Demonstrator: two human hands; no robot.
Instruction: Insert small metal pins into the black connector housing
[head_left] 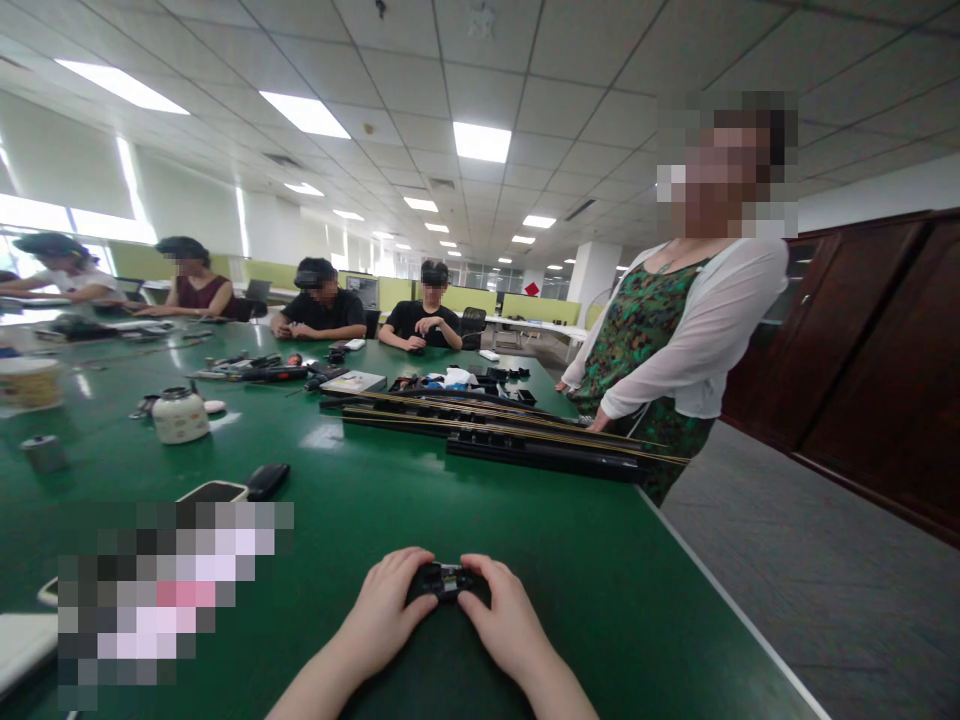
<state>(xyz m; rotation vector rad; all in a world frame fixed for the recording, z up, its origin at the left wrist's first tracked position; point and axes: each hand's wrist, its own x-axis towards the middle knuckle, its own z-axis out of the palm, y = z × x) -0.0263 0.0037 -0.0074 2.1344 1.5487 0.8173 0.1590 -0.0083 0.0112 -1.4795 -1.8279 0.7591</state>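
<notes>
Both my hands close round a small black device just above the green table, near its front edge. It looks rounded like a computer mouse, and a recess in its middle shows pale metallic parts; I cannot make them out. My left hand grips its left end, thumb at the near side and fingers at the far side. On the opposite end, my right hand pinches it the same way. The palms hide both ends of the device.
Long black rails with thin gold rods lie across the green table. To the left are a white jar, a metal cylinder and a black object. A person stands at the right edge; several others sit beyond.
</notes>
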